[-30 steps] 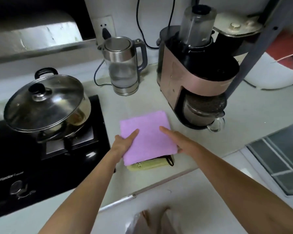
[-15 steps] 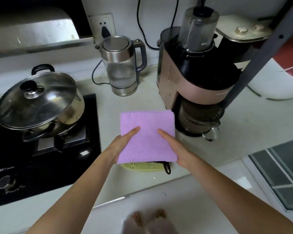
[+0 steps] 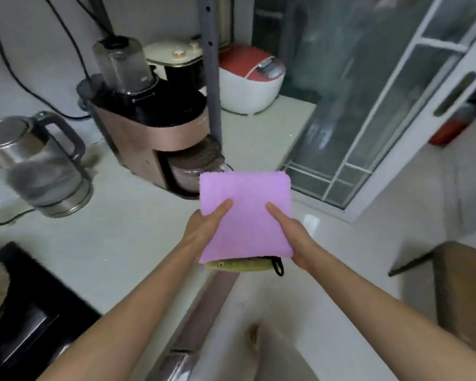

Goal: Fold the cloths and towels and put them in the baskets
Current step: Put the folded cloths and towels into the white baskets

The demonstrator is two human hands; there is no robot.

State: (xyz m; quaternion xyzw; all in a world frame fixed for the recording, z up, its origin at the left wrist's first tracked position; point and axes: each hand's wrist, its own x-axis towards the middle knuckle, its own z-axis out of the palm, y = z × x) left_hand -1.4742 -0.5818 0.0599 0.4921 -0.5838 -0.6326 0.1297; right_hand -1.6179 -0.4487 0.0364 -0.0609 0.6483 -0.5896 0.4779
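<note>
A folded pink cloth lies on top of a folded olive-green cloth with a black hanging loop. I hold the stack in the air at the counter's front edge. My left hand grips its left side with the thumb on top. My right hand grips its right side, thumb also on top. The fingers of both hands are hidden beneath the stack. No basket is in view.
On the white counter stand a glass kettle, a rose-gold blender machine and a red-and-white rice cooker. A black stove is at lower left. A glass sliding door is right; a brown stool stands on the floor.
Both hands have lifted the stacked cloths off the counter and carried them to the right. My view has swung right, away from the stove and pot, toward the glass door.
</note>
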